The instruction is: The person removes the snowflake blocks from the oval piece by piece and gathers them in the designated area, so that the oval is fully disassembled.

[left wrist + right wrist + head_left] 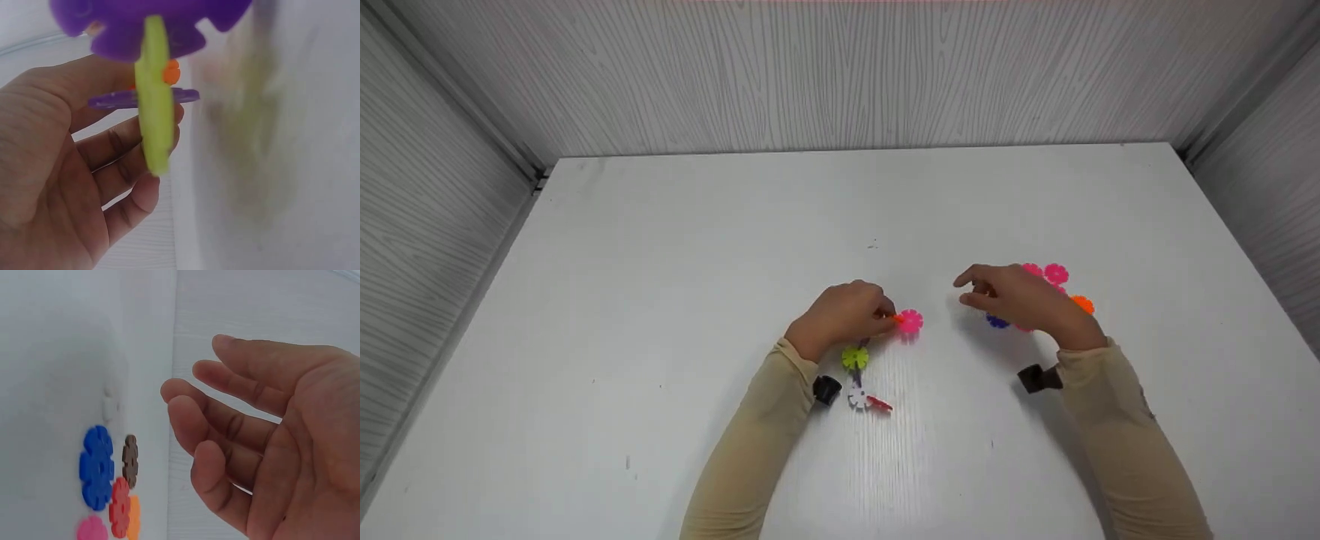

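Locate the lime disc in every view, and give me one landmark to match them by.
Head: the lime disc lies a little below centre, just below the left hand.
Left wrist: seen nearly edge-on, left of centre, partly in front of that hand.
Right wrist: not in the picture.
Landmark: the left hand, shared by the head and left wrist views only.

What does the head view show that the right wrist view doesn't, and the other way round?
Only the head view: the left hand gripping linked discs, with a pink one at the far end, and both sleeves.

Only the right wrist view: a brown disc lying beside the blue one.

Both: the right hand, holding nothing, and the blue disc on the table.
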`<act>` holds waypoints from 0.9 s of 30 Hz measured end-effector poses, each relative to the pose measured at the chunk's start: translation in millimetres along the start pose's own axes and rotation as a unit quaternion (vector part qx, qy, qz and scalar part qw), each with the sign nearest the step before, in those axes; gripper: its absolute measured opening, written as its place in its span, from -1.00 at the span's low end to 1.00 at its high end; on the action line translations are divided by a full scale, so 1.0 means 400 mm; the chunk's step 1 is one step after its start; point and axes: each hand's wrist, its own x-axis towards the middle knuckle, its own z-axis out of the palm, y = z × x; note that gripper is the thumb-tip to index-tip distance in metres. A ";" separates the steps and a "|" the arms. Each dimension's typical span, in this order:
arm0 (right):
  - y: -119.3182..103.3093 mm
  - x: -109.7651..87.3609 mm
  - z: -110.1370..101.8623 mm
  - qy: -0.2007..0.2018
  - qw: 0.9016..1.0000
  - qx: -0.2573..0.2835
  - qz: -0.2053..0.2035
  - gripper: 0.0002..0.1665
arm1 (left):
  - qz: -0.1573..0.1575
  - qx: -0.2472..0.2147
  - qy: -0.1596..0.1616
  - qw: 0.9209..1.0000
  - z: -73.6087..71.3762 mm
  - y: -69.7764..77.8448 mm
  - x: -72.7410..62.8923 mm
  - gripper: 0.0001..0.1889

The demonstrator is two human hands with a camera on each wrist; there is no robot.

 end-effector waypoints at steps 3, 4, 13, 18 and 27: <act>-0.016 0.010 0.022 0.001 1.000 -0.017 -0.010 -0.60 | -0.004 0.003 -0.003 1.000 -0.001 0.004 0.003 -0.77; -0.020 0.012 0.028 0.002 1.000 -0.021 -0.013 -0.60 | -0.005 0.003 -0.004 1.000 -0.001 0.006 0.004 -0.76; -0.043 0.019 0.055 0.000 0.998 -0.061 -0.024 -0.58 | -0.010 0.008 -0.001 1.000 0.003 0.007 0.009 -0.74; -0.053 0.023 0.067 -0.008 0.997 -0.077 -0.032 -0.58 | -0.009 0.011 -0.001 1.000 0.002 0.011 0.005 -0.73; -0.061 0.027 0.084 -0.022 0.995 -0.081 -0.045 -0.60 | 0.016 0.040 0.023 0.999 0.010 0.005 0.002 -0.75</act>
